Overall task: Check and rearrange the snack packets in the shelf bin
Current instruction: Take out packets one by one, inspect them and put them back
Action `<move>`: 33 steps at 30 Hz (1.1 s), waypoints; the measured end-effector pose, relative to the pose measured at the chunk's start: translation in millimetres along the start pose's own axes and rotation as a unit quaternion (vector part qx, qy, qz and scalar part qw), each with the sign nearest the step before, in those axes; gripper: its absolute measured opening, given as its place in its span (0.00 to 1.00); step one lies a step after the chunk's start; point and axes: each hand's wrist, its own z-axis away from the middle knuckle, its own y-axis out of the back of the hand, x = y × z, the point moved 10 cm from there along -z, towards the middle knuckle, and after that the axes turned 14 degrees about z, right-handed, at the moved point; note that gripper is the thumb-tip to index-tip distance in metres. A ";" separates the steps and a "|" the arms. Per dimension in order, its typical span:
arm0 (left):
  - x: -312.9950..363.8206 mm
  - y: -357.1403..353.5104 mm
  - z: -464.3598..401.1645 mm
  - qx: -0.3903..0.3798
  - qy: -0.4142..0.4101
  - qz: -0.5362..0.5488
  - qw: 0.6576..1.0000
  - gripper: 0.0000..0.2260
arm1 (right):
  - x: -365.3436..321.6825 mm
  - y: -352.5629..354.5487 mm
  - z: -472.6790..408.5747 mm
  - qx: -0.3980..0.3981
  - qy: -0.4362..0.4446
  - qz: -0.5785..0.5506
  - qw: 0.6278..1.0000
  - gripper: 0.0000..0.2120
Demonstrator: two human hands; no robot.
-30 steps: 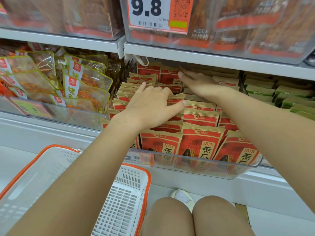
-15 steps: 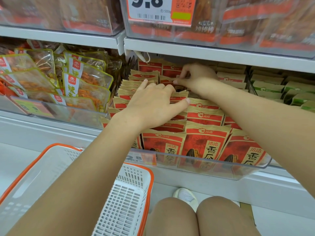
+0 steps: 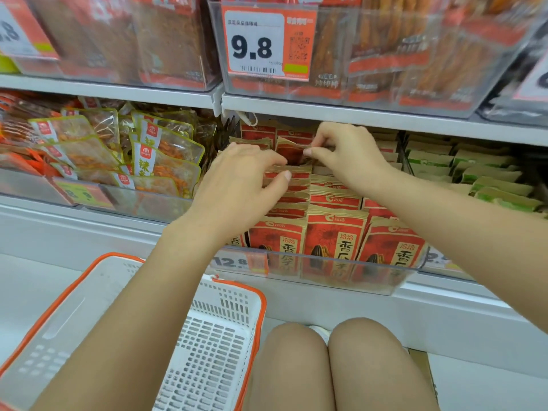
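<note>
Head view: right hand point(image 3: 345, 152) seems to pinch a red snack packet point(image 3: 292, 152) deep in the shelf bin point(image 3: 326, 275); left hand point(image 3: 237, 179), grip relaxed, rests on nearer packets point(image 3: 335, 197).

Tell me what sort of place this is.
Most likely a supermarket snack aisle: a 9.8 price tag on the shelf edge, clear bins of red sunflower-seed packets, and a white shopping basket.

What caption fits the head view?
Right hand pinches a rear red snack packet while left hand rests on the rows.
</note>
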 end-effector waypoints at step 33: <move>78.0 -38.5 192.2 0.068 0.197 0.635 0.744 0.16 | -52.9 52.5 269.6 -0.073 -0.159 -0.539 0.824 0.16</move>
